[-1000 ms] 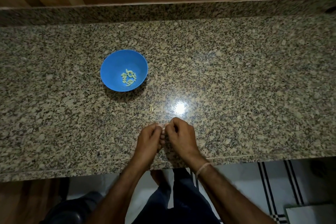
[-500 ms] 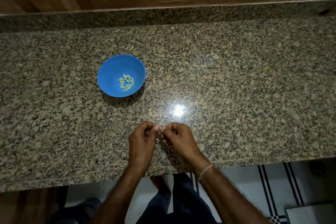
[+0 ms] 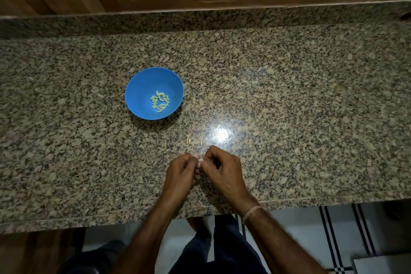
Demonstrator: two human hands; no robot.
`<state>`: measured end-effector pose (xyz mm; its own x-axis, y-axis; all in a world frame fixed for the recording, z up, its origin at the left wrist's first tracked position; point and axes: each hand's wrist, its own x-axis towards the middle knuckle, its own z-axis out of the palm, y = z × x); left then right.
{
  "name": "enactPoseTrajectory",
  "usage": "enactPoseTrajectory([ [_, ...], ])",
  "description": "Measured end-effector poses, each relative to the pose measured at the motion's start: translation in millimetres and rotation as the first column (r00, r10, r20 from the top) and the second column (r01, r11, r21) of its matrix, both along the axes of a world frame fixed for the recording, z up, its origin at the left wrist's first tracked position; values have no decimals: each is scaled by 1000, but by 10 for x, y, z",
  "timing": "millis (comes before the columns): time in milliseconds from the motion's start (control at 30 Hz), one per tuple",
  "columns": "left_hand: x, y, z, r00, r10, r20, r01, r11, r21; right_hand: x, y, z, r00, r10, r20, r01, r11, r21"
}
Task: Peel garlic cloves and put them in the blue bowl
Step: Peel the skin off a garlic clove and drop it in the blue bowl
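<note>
Lower centre of frame: left hand (image 3: 181, 171) and right hand (image 3: 222, 171) meet over the speckled granite counter (image 3: 311, 118). Both sets of fingers are curled and pinch one small pale garlic clove (image 3: 200, 161), probably to strip its skin. The round blue plastic bowl (image 3: 140, 89), up and to the left, holds peeled cloves (image 3: 160, 101).

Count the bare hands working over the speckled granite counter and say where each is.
2. The left hand and right hand meet near the front edge of the speckled granite counter, pinching a small pale garlic clove between them. None seem hidden.
</note>
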<state>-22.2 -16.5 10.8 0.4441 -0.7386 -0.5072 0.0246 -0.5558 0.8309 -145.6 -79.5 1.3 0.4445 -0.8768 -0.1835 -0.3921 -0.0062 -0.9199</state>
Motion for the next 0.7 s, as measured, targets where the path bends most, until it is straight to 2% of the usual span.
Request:
enactPoseTrajectory([
  [133, -48, 35, -3, 998, 49, -39, -50, 999, -11, -30, 13, -20, 999, -31, 41, 28, 997, 73],
  [200, -38, 52, -20, 996, 87, -20, -87, 996, -29, -58, -13, -46, 999, -45, 13, 44, 997, 65],
  [267, -13, 67, -55, 993, 112, 28, -111, 993, -43, -112, -67, -116, 991, 34, -129, -36, 999, -18],
  [333, 4, 73, -89, 991, 116, 71, -111, 992, -63, -158, -108, -171, 941, 136, -310, -169, 982, -80],
  [367, 3, 73, -94, 990, 113, 84, -108, 992, -67, -173, -117, -180, 929, 144, -342, -186, 978, -94],
  [433, 2, 70, -97, 990, 105, 99, -98, 993, -71, -172, -110, -152, 959, 106, -261, -136, 986, -98],
  [533, 10, 60, -128, 989, 61, 135, -55, 997, -47, -108, -90, -56, 998, 63, -24, -62, 997, 54],
  [700, -9, 20, -92, 991, 9, 136, -3, 999, -40, -44, -99, -57, 999, 28, 43, -33, 992, 124],
])
